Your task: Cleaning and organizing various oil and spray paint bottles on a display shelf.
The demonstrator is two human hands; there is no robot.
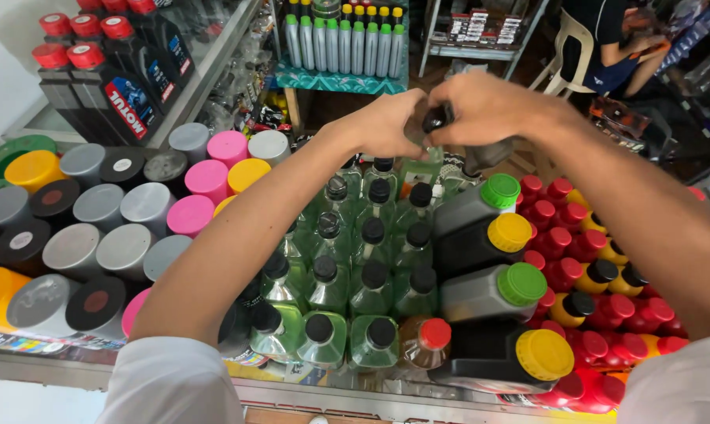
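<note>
Both my arms reach forward over a shop shelf packed with bottles. My left hand (pixel 386 126) and my right hand (pixel 484 106) meet at the far end of several rows of green bottles with black caps (pixel 371 290). Between them they hold one green bottle (pixel 419 166) by its top; the right fingers close around its black cap (pixel 436 118), the left hand grips beside the neck. Much of that bottle is hidden by my hands.
Grey and black jugs with green and yellow caps (pixel 496 275) lie to the right, small red and yellow bottles (pixel 598 290) beyond them. Spray cans with coloured lids (pixel 135 220) fill the left. Black oil bottles with red caps (pixel 111 71) stand at back left. A seated person (pixel 614 39) is at the far right.
</note>
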